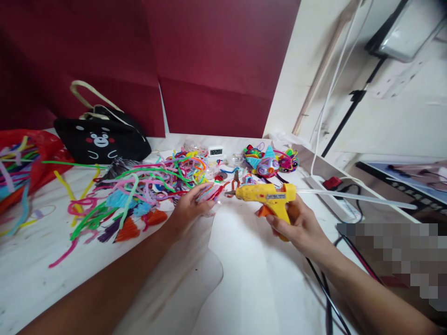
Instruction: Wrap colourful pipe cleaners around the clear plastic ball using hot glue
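Observation:
My right hand [291, 221] is wrapped round the handle of a yellow hot glue gun [263, 193], whose nozzle points left. A long clear glue stick [352, 197] runs out of its back end. My left hand [193, 202] grips a rounded craft piece [209, 192] covered in pink, red and pale pipe-cleaner strands. The nozzle tip is close to the right side of this piece; I cannot tell whether they touch. Pliers with orange handles [235, 181] lie just behind the nozzle.
Loose pipe cleaners [164, 172] and tassels [128, 229] are heaped at left, beside a black bag [101, 139] and a red bag [45, 156]. Finished-looking colourful ornaments [267, 163] and a small digital clock [215, 151] stand behind. A power strip [330, 197] and cables are at right.

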`<state>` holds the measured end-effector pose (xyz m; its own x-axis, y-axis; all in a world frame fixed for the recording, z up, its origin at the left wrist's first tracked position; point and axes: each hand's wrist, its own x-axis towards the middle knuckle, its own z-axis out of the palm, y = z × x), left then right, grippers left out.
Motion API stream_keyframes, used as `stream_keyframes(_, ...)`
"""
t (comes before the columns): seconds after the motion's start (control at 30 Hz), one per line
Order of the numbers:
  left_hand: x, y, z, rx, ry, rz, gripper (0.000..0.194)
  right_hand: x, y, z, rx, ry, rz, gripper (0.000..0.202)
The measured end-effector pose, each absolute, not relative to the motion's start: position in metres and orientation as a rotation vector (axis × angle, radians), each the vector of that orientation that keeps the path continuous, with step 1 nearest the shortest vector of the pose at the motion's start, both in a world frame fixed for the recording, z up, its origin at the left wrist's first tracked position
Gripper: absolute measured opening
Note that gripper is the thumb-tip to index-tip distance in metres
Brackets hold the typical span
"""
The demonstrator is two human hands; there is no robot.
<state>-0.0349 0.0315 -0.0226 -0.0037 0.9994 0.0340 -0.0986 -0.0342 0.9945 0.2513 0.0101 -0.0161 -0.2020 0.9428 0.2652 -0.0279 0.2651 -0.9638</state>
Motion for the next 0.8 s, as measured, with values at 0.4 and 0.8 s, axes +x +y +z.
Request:
stream_keyframes(0.4, -0.0336, 0.0282, -0.0183, 0.945, 0.902, 1.185, 0.058, 0.2465, 0.0011, -0.0098, -0.877, -1.489, 1.015, 0.04)
stream_keyframes(0.8, -0.0305, 0.0245, -0.0162, 1.066, 0.978, 1.217, 0.078, 0.2463, -0.0011, -0.014, -0.823, -1.607, 0.935, 0.03)
